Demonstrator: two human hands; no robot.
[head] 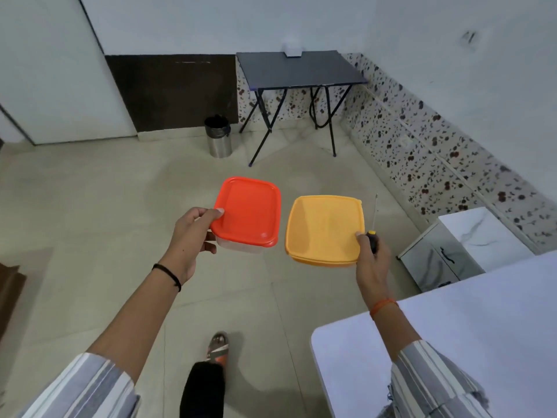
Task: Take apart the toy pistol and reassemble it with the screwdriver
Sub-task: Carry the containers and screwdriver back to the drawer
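Observation:
I stand on a tiled floor with both arms out in front. My left hand (193, 236) grips a clear box with a red lid (248, 211) by its left edge, thumb on top. My right hand (372, 257) holds a box with a yellow lid (322, 229) at its right edge, thumb on the lid. The same hand also grips a screwdriver (373, 227) with a black and yellow handle, its thin shaft pointing away from me. Both lids are closed, so the contents are hidden. No toy pistol is visible.
A white table (452, 342) fills the lower right corner beside me. A low white cabinet (464, 242) stands at the right wall. Farther off are a dark folding table (298, 67) and a steel bin (218, 137). My foot (217, 348) is on the floor below.

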